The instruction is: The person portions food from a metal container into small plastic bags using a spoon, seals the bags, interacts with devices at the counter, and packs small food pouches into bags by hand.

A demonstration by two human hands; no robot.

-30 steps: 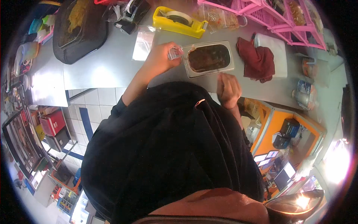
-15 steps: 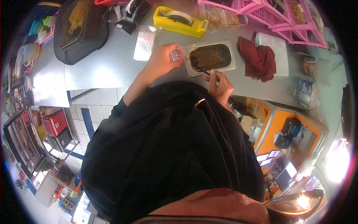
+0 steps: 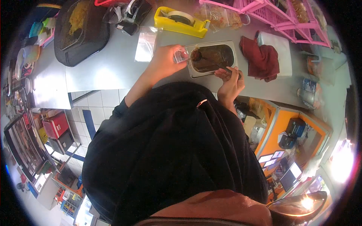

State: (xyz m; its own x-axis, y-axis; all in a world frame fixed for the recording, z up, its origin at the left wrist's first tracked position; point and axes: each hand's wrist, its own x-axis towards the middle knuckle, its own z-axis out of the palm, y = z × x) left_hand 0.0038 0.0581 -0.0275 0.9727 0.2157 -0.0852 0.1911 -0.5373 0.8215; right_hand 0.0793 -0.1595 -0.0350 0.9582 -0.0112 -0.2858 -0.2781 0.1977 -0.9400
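Head view shows a metal pan [image 3: 235,57] of brown sauce [image 3: 215,55] sitting close to the near edge of the table [image 3: 102,69], in front of the person. The right hand [image 3: 230,80], at the pan's near right corner, has its fingers curled around the handle of a dark spoon [image 3: 220,65], which slants across the pan so that its bowl lies at the left end. The left hand [image 3: 164,60] pinches a small clear plastic cup [image 3: 181,56] just beside the pan's left end; whether cup and rim touch is hard to tell. A plastic packet [image 3: 146,46] lies flat beyond the left wrist. Toward the far edge stands a yellow tape dispenser [image 3: 188,28], with a pink rack [image 3: 281,27] at the far right corner. Right of the pan, a dark red cloth [image 3: 262,60] is bunched partly over something white [image 3: 285,56].
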